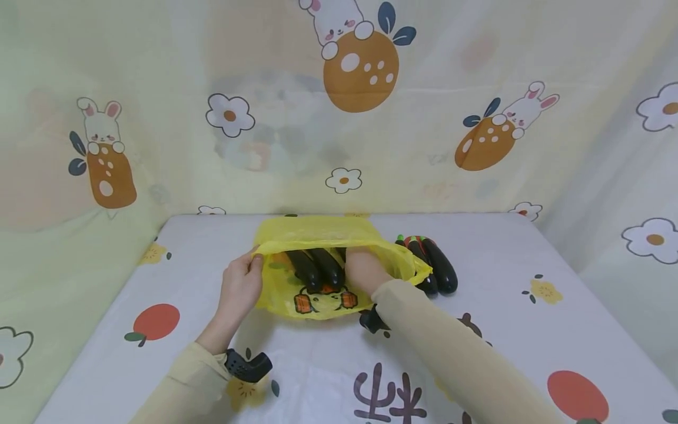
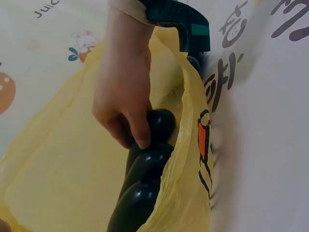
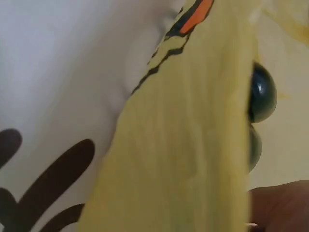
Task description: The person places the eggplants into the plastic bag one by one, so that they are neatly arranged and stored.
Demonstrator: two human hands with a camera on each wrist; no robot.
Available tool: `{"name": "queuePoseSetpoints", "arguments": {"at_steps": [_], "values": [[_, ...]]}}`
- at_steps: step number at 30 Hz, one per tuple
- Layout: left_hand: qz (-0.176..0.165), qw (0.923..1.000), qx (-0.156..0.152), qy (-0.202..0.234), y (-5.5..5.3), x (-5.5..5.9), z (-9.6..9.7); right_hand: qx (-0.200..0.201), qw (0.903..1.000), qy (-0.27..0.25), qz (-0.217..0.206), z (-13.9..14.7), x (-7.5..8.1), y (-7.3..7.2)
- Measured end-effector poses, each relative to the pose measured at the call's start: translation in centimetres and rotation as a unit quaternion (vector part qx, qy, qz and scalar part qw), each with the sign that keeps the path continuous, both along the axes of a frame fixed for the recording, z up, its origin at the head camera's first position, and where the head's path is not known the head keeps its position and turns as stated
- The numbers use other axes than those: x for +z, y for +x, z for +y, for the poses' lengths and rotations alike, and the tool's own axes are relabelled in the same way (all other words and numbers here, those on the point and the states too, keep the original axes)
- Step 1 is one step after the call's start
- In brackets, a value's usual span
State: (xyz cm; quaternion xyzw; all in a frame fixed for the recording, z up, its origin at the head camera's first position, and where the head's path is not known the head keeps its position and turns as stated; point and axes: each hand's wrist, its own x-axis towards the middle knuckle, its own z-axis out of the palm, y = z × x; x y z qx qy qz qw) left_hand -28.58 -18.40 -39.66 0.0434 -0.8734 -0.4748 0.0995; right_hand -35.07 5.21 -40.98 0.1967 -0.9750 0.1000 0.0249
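Note:
A yellow plastic bag [image 1: 318, 231] with a cartoon print lies on the table, its mouth facing me. My left hand [image 1: 241, 287] pinches the left edge of the opening. Inside the bag, dark eggplants [image 1: 329, 268] lie side by side. Reaching through the mouth, my right hand [image 1: 365, 271] is partly hidden by the bag. In the left wrist view, that right hand [image 2: 123, 101] grips an eggplant [image 2: 161, 124] at the end of a row of three. The right wrist view shows mostly the bag's side [image 3: 188, 159], with two rounded eggplant ends [image 3: 263, 94] behind its edge.
More eggplants [image 1: 442, 268] with green stem ends lie on the table just right of the bag, partly behind it. A red round patch [image 1: 418, 239] shows under them. The printed cloth [image 1: 286, 135] hangs behind the table.

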Motion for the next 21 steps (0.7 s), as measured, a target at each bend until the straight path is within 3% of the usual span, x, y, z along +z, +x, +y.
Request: {"name": "queuePoseSetpoints", "arguments": {"at_steps": [4,9,14,21], "values": [[0.002,1.0,0.0,-0.003,-0.1,0.0,0.2,-0.009,0.9993,-0.003,-0.036,0.3,-0.1,-0.3],[-0.002,1.0,-0.002,-0.002,-0.1,0.1,0.4,-0.016,0.9993,-0.002,-0.033,0.4,-0.3,-0.4],[-0.005,1.0,-0.003,-0.004,-0.1,0.2,0.5,-0.011,0.995,-0.08,-0.059,0.7,0.8,0.3],[-0.009,1.0,0.001,-0.002,-0.1,0.5,0.6,0.133,0.9733,-0.169,-0.081,3.6,5.1,4.9]]}}
